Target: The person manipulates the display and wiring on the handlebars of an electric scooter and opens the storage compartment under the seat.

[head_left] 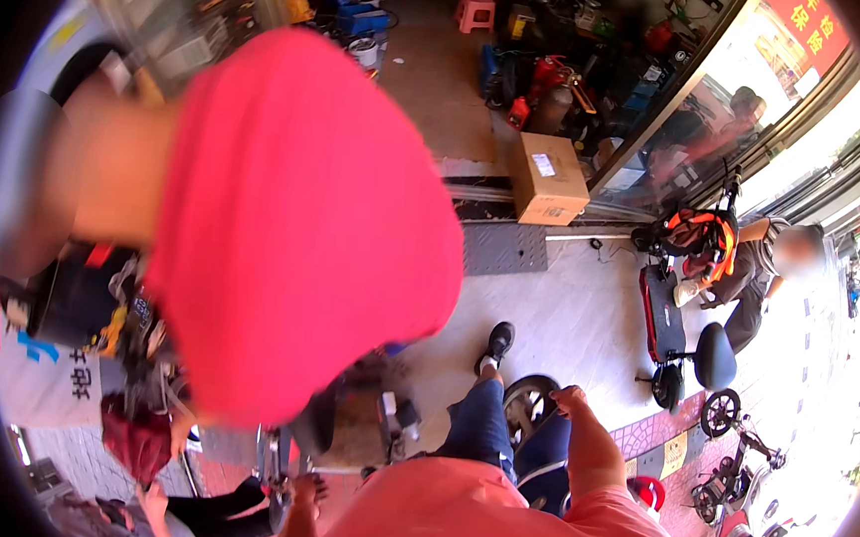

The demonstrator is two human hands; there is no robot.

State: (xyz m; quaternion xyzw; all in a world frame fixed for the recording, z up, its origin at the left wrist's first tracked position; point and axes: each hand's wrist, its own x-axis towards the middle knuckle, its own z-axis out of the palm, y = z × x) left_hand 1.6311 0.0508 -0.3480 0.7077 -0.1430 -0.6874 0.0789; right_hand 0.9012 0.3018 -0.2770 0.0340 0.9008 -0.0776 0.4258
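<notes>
My right hand (568, 400) is raised to the right of my body, beside a spoked wheel (523, 412) with a dark tyre. Its fingers look curled together; whatever they may hold is too small to make out. Low at the left, my left hand (309, 492) has its fingers apart and nothing visible in it. It is near dark vehicle parts that I cannot make out fully. A person in a red shirt (303, 230) bends over close on the left, blurred, hiding much of what lies beneath.
A cardboard box (552, 180) stands at the shop doorway by a dark metal ramp (504, 250). To the right, a person (749, 276) crouches at an electric scooter (660, 315); small bikes (732, 509) stand nearer. Lower left, another person's hands are at a maroon bag (142, 440).
</notes>
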